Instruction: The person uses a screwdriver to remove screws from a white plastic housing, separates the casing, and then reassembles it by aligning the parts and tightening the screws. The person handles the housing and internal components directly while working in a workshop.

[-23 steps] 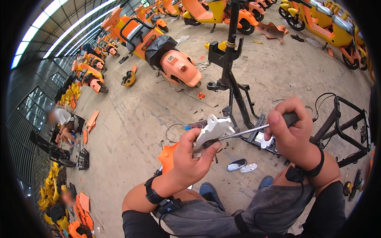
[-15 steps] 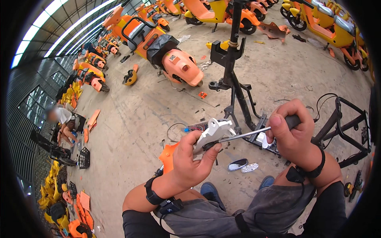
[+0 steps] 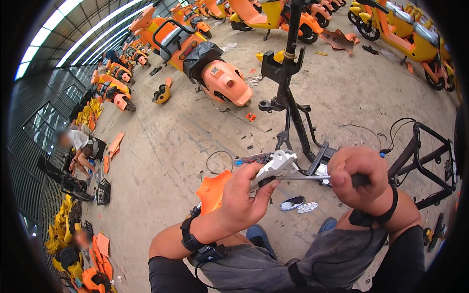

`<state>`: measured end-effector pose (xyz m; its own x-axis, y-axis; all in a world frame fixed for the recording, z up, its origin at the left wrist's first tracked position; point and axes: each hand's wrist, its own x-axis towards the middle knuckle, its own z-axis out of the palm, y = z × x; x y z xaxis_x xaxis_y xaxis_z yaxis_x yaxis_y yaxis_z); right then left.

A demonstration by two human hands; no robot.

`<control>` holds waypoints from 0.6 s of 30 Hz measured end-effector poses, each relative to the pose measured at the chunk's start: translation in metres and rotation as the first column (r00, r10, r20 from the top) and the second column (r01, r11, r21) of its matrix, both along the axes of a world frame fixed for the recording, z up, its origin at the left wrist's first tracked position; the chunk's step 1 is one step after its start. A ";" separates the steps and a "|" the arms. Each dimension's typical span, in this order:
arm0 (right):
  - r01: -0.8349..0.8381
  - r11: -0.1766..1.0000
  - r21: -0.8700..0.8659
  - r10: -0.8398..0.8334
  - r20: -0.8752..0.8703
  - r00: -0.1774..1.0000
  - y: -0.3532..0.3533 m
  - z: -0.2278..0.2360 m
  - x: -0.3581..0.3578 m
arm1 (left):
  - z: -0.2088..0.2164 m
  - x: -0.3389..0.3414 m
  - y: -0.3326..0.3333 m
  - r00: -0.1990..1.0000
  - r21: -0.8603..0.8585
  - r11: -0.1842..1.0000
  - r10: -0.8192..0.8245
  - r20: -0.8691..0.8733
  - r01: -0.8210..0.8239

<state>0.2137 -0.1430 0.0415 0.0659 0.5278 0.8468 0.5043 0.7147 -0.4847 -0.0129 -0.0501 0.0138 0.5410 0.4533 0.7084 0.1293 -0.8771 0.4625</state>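
My left hand [image 3: 244, 193] is closed round a white plastic part [image 3: 277, 165] with a round lug at its top. A small black piece [image 3: 265, 181] shows between the part and my left thumb. My right hand [image 3: 356, 176] grips the dark handle [image 3: 360, 180] of a screwdriver, and its metal shaft [image 3: 305, 177] runs level to the left. The shaft's end meets the black piece near my left thumb; the tip itself is hidden. Just beyond and left of my left hand is an orange plastic panel [image 3: 213, 191].
A black scooter frame [image 3: 295, 112] stands in front, its rear tubes [image 3: 420, 166] reaching right. Two small oval lamp parts [image 3: 299, 203] lie on the floor near my shoes. An orange scooter [image 3: 222, 80] stands ahead. A person [image 3: 78, 146] sits at the left beside a black basket [image 3: 103, 191].
My right hand has moved down and turned, bringing the screwdriver from a slant to nearly level. The white part has tilted to the right. Another person has appeared at the lower left.
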 end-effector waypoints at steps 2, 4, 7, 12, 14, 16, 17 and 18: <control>0.028 1.000 -0.005 -0.028 0.027 0.999 0.001 0.005 -0.001 | -0.007 -0.001 0.005 0.998 -0.032 0.998 -0.054 -0.039 0.052; 0.034 0.998 -0.057 -0.034 0.004 0.999 0.000 0.003 0.004 | -0.006 0.000 0.008 0.995 -0.015 0.996 -0.089 -0.043 0.088; 0.068 0.994 -0.088 -0.086 -0.224 0.971 0.007 -0.015 0.003 | -0.005 -0.001 0.014 0.991 -0.028 0.992 -0.123 0.048 0.125; -0.069 0.997 -0.045 0.042 -0.440 0.897 0.008 -0.011 -0.005 | -0.006 0.002 0.017 0.981 0.046 0.990 -0.136 0.135 0.131; -0.044 0.998 -0.049 0.024 -0.361 0.932 0.004 -0.011 -0.001 | -0.003 0.004 0.016 0.981 0.066 0.993 -0.112 0.158 0.102; -0.018 1.000 -0.014 0.014 -0.287 0.958 0.002 -0.012 0.002 | -0.003 0.003 0.016 0.986 0.043 0.996 -0.080 0.144 0.075; -0.005 1.000 0.021 0.010 -0.250 0.968 0.002 -0.013 0.003 | -0.004 0.002 0.016 0.988 0.032 0.998 -0.065 0.137 0.061; 0.008 0.999 0.053 0.003 -0.213 0.977 0.002 -0.014 0.003 | -0.005 0.002 0.017 0.989 0.023 0.998 -0.058 0.135 0.055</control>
<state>0.2166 -0.1408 0.0280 0.2487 0.4820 0.8401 0.3958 0.7411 -0.5424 -0.0112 -0.0334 0.0086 0.4639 0.4104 0.7851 0.0164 -0.8900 0.4556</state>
